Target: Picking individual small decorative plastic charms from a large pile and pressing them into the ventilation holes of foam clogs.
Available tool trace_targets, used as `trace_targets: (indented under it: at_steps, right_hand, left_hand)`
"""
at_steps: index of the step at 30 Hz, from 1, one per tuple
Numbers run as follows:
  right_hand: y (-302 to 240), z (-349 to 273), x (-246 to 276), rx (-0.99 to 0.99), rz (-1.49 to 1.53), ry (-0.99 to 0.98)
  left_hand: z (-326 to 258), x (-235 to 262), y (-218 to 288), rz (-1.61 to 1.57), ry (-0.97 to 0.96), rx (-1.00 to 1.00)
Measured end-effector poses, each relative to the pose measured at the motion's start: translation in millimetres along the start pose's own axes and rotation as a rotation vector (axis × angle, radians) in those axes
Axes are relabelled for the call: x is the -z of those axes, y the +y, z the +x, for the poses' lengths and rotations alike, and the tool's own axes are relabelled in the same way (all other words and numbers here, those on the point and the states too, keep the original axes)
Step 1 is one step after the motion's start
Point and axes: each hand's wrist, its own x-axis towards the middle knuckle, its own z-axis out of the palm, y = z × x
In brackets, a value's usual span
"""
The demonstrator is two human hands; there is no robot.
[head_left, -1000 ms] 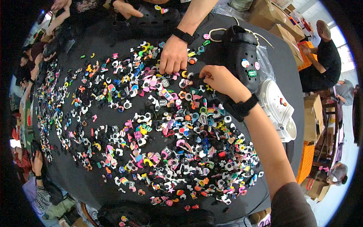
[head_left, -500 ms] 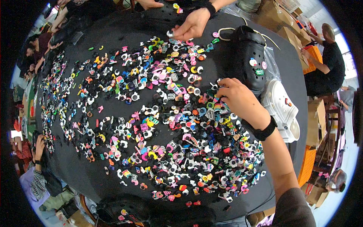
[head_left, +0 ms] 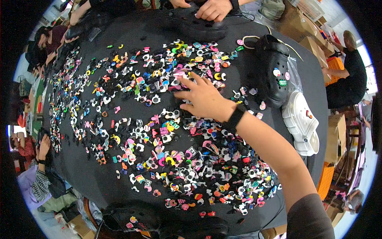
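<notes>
My right hand (head_left: 207, 100) reaches over the middle of a wide spread of small colourful shoe charms (head_left: 195, 175) on a black tabletop. Its fingers are stretched out and apart, the tips among the charms beside a pink one (head_left: 180, 75). I cannot make out anything held in it. To the right of the hand lies a black clog (head_left: 271, 63) with a few charms fixed in its holes. Nearer to me is a pair of white clogs (head_left: 296, 119), with charms on the upper one. My left hand does not show.
Across the table, another person's hands (head_left: 215, 10) are at a black clog (head_left: 195, 24). At the left edge, a co-worker's hand (head_left: 43, 147) rests near the charms. A dark clog with charms (head_left: 131, 221) shows at the lower edge. Cardboard boxes (head_left: 337, 133) stand to the right.
My right hand has moved left and away from me, from the charms by the clogs to the middle of the spread. The other person's hand has drawn back to their clog. The view has shifted slightly.
</notes>
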Motion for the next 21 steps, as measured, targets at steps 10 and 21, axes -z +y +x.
trace_targets:
  at_steps: [10,21]
  right_hand:
    - [-21.5,-34.7,55.1,0.174,0.281,-0.291]
    - [18.0,40.4,-9.2,-0.043,-0.175,0.123]
  left_hand:
    - [1.0,-0.3,23.3,-0.115,0.001,0.006]
    - [3.3,3.0,53.3,0.173,-0.034,-0.109]
